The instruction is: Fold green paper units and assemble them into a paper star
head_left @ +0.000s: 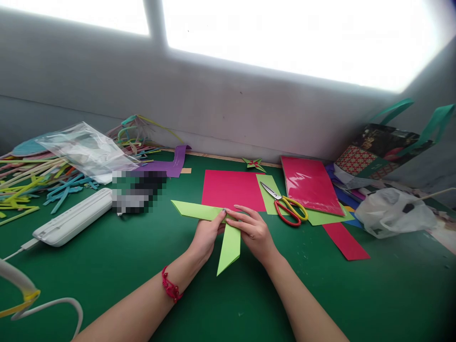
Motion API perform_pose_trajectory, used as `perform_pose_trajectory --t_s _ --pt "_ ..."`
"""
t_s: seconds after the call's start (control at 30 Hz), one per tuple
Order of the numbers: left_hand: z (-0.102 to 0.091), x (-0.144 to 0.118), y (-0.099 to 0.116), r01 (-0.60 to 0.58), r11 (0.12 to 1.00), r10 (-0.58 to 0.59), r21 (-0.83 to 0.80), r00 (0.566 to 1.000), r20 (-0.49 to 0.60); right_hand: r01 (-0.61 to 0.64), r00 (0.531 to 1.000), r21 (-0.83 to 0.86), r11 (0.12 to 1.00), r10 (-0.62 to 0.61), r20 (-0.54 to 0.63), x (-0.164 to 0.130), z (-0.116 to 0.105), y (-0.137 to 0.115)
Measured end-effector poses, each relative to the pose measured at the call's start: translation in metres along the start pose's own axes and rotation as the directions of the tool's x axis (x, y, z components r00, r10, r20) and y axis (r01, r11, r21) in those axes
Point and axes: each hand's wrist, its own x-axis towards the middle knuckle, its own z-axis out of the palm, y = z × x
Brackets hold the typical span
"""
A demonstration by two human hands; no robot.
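Between my two hands is a light green folded paper piece (pixel 231 244), with one pointed arm reaching left and another hanging toward me. My left hand (pixel 209 231) pinches it near the bend, thumb on top. The fingers of my right hand (pixel 251 230) press on the same bend from the right and hide part of it. Just beyond lies a red paper sheet (pixel 231 187). To the right, scissors (pixel 288 206) with one red and one yellow handle rest partly on a green paper strip (pixel 270 185).
A folded green and red paper star (pixel 254 164) lies at the back. Wrapped red paper (pixel 309 183), a red strip (pixel 345 241), a plastic bag (pixel 394 212) and a patterned bag (pixel 377 147) are at right. Left are a white power strip (pixel 74 216), clear plastic (pixel 87 149) and colourful strips (pixel 28 190).
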Motion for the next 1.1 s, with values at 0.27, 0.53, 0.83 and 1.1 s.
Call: perform_pose_trajectory --t_s 0.27,0.53,0.83,1.1 --pt "0.001 -0.002 0.000 0.011 0.999 -0.011 -0.030 1.000 0.008 0.005 1.000 -0.104 0.995 -0.007 -0.021 0.004 -0.005 -0.006" --pt "0.003 -0.004 0.005 0.033 0.999 -0.031 -0.012 0.987 0.157 -0.035 0.993 -0.075 0.997 0.026 -0.112 0.002 -0.006 -0.003" --pt "0.002 0.001 0.001 -0.038 0.995 0.032 0.090 0.997 0.066 -0.161 0.972 0.149 0.976 0.130 0.197 -0.001 -0.022 -0.001" --pt "0.009 -0.006 0.002 -0.002 0.982 -0.014 0.191 0.996 0.084 -0.455 0.890 0.566 0.688 0.327 0.318 0.000 -0.061 0.004"
